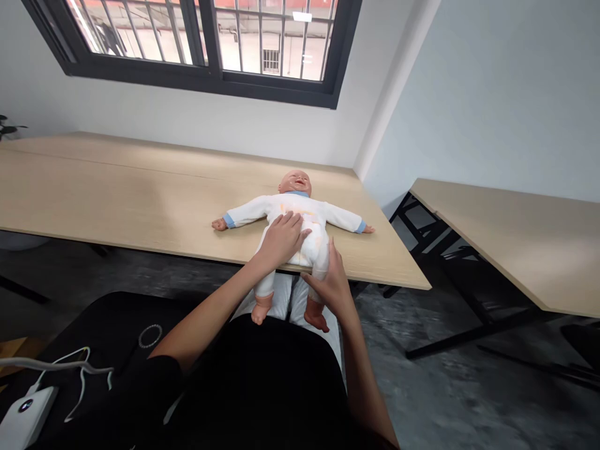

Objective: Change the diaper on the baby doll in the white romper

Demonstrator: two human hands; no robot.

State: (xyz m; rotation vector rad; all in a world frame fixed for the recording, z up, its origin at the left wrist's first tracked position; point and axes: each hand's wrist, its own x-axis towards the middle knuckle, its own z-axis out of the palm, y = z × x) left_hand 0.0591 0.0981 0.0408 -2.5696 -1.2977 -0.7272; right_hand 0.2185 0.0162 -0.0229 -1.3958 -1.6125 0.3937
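A baby doll [296,211] in a white romper with blue cuffs lies on its back at the near edge of a long wooden table [117,194], arms spread wide, legs hanging over the edge. My left hand [281,237] rests flat on the doll's belly, fingers stretched out. My right hand [332,284] is wrapped around the doll's lower leg on the right side, just past the table edge, thumb over the white trouser leg.
A second wooden table [506,231] on a black frame stands to the right. A dark-framed barred window [210,37] is in the wall behind. At lower left, a white device [25,415] with cables lies on a black surface.
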